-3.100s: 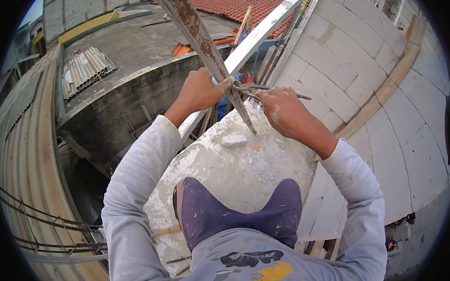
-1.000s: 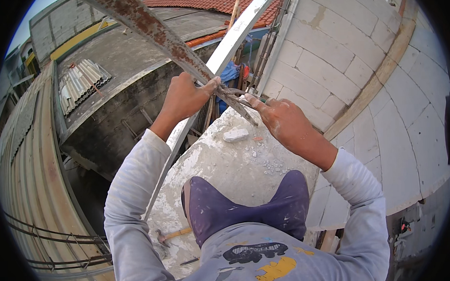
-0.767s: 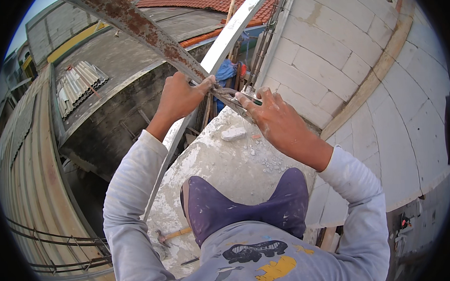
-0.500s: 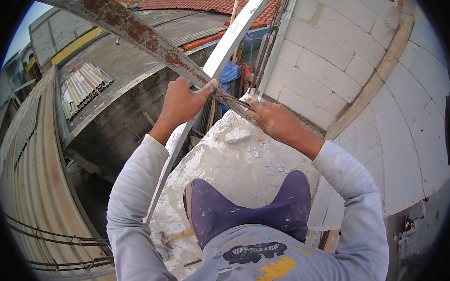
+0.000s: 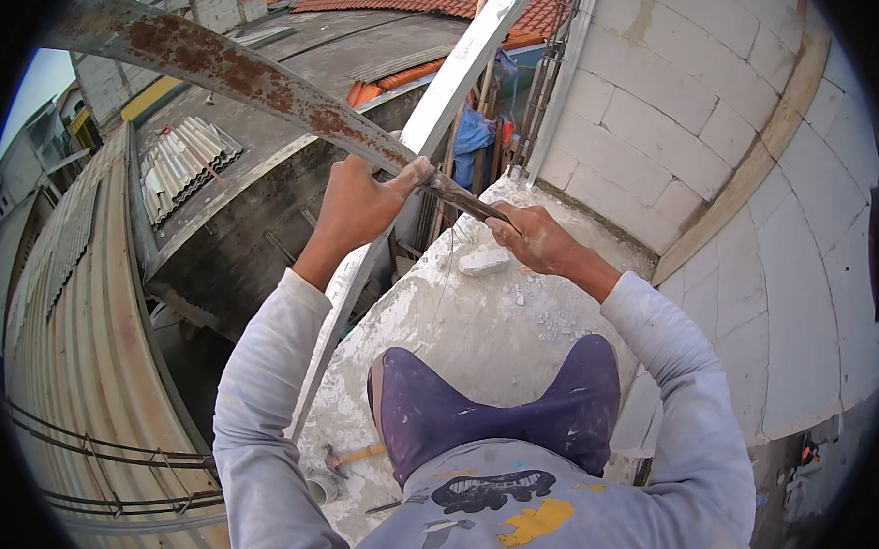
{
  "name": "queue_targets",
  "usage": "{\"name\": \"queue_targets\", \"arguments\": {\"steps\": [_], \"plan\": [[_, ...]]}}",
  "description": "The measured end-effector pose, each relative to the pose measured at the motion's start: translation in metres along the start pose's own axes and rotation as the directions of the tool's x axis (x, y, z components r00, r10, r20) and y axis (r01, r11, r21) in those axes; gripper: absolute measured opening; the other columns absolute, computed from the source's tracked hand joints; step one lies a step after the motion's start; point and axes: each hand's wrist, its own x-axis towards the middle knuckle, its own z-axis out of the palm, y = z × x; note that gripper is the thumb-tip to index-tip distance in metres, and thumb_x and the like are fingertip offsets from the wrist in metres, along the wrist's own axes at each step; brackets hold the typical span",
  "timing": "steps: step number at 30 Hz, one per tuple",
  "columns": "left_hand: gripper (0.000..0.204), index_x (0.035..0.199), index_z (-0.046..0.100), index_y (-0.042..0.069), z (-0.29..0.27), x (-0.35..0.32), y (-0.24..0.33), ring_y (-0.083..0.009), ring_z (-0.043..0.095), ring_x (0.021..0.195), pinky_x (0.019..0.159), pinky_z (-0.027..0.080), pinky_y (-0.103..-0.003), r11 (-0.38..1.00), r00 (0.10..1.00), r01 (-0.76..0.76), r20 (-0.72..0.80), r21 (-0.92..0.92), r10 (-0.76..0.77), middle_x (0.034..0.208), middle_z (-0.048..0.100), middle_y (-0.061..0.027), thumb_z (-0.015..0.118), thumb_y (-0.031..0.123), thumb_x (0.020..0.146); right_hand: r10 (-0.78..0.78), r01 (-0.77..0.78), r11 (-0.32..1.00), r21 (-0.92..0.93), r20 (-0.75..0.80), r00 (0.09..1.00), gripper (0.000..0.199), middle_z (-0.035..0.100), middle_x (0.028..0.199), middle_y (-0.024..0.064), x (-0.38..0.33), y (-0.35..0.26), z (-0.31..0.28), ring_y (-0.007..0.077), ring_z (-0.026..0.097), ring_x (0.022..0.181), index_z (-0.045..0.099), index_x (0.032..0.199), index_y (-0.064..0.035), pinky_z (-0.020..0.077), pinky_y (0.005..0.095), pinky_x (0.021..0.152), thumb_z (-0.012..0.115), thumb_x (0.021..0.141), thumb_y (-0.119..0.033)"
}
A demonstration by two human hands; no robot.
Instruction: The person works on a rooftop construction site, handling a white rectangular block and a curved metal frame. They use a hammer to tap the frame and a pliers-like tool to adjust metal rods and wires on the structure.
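A rust-patched metal bar (image 5: 249,83) slants from the upper left down toward my hands. My left hand (image 5: 364,204) is closed on it, thumb laid along the top, where it crosses a pale metal beam (image 5: 466,65). Past that thumb, a thin dark length (image 5: 466,198) runs on to my right hand (image 5: 550,240), whose fingers are wrapped around its end. I cannot tell whether this length is part of the bar or a separate piece. Below my right hand, a white block chunk (image 5: 485,261) lies on the rough concrete ledge (image 5: 413,343).
A pale block wall (image 5: 646,93) rises on the right. To the left are a drop beside the ledge, a corrugated roof (image 5: 93,335) and a rebar cage (image 5: 126,458). A wooden-handled hammer (image 5: 361,456) lies near my knee. Blue sheeting (image 5: 473,133) hangs beyond the ledge.
My right hand has moved slightly right and down and turned, still gripping the dark end. The dark length shows straighter and more plainly between my hands. My left hand keeps its hold.
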Motion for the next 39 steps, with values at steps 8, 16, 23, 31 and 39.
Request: {"name": "queue_targets", "arguments": {"steps": [8,16,23,31,39], "plan": [[0.05,0.114,0.073,-0.006,0.004,0.0,0.0,-0.0329,0.075,0.093,0.084,0.055,-0.043,0.998,0.998,-0.056,-0.041,-0.024,0.055,0.098,0.076,-0.0242,0.075,0.04,0.094,0.36,-0.429,0.887,0.169,0.327,0.874,0.042,0.057,0.067,0.0047,-0.021,-0.078,-0.032,0.0155,0.057,0.052,0.05,0.118,0.0002,0.0523,0.0321,0.054,0.073,0.097,-0.027],[0.057,0.118,0.073,-0.008,0.007,0.0,-0.002,-0.0398,0.072,0.11,0.098,0.053,-0.044,0.995,0.993,-0.09,-0.079,-0.038,0.087,0.115,0.072,-0.0295,0.075,0.043,0.092,-0.572,0.147,0.445,-0.883,-0.153,0.806,0.058,0.065,0.095,0.0148,-0.041,-0.054,-0.05,0.0264,0.065,0.084,0.059,0.132,0.0001,0.0546,0.0382,0.062,0.077,0.092,-0.037],[0.055,0.118,0.073,-0.006,0.007,-0.001,-0.003,-0.0391,0.073,0.105,0.095,0.054,-0.043,0.995,0.991,-0.097,-0.091,0.018,0.098,0.111,0.073,-0.0297,0.075,0.042,0.092,-0.035,-0.015,0.817,-0.577,-0.076,0.997,0.054,0.068,0.09,0.0213,-0.045,-0.074,-0.045,0.035,0.071,0.082,0.058,0.134,0.0001,0.0571,0.0432,0.067,0.06,0.103,-0.044],[0.052,0.115,0.074,-0.006,0.008,-0.003,0.008,-0.0416,0.073,0.104,0.091,0.055,-0.044,0.997,0.992,-0.076,-0.104,-0.015,0.074,0.107,0.073,-0.0305,0.075,0.041,0.093,0.272,-0.28,0.96,0.031,0.148,0.951,0.056,0.062,0.083,0.013,-0.041,-0.073,-0.051,0.0269,0.063,0.071,0.057,0.124,0.0013,0.0513,0.0432,0.069,0.044,0.11,-0.051],[0.052,0.107,0.075,-0.006,0.012,0.0,-0.005,-0.0443,0.073,0.079,0.07,0.056,-0.049,0.99,0.98,-0.139,-0.142,0.015,0.14,0.084,0.072,-0.0302,0.075,0.044,0.092,0.315,-0.594,0.458,0.661,0.503,0.804,0.052,0.05,0.076,-0.0003,-0.038,-0.07,-0.047,0.0043,0.044,0.053,0.05,0.124,-0.0065,0.0349,0.021,0.041,0.037,0.11,-0.055]]}}
